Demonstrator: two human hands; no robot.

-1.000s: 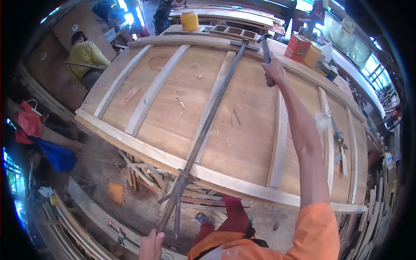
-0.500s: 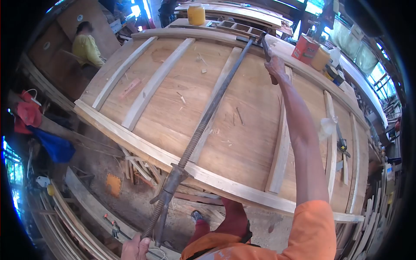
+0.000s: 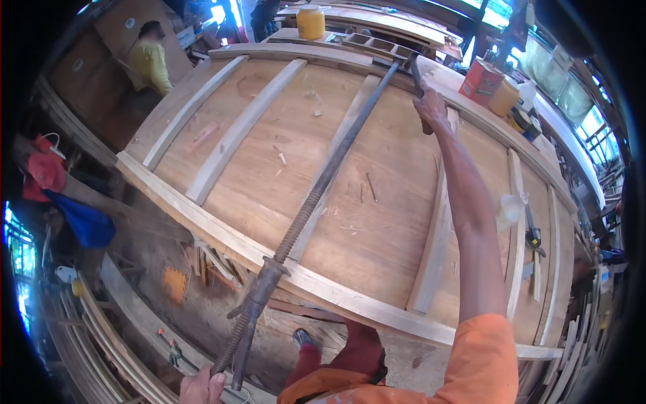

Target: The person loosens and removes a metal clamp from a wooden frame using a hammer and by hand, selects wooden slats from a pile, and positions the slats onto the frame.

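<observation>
A long metal bar clamp (image 3: pixel 330 165) with a threaded rod lies across the framed wooden panel (image 3: pixel 269 195). My left hand (image 3: pixel 200 386) is closed around the rod's near end, low in the view, partly cut off by the frame. At the panel's far edge my right hand (image 3: pixel 433 109) grips a hammer (image 3: pixel 421 79) by its handle. The hammer's head is beside the clamp's far end; whether they touch I cannot tell. Several pale wooden strips (image 3: pixel 245 131) run across the panel. A loose nail (image 3: pixel 371 187) and wood chips lie between them.
A yellow tub (image 3: pixel 310 23) stands beyond the far edge. A red can (image 3: pixel 480 81) and other containers sit at the back right. A tape measure (image 3: pixel 533 237) lies on the panel's right. A person in a yellow shirt (image 3: pixel 149 66) is at the back left. Timber (image 3: pixel 101 337) lines the lower left.
My left hand and the clamp's near end have shifted slightly left and down. My right hand stays by the clamp's far end with the hammer. The view has moved a little.
</observation>
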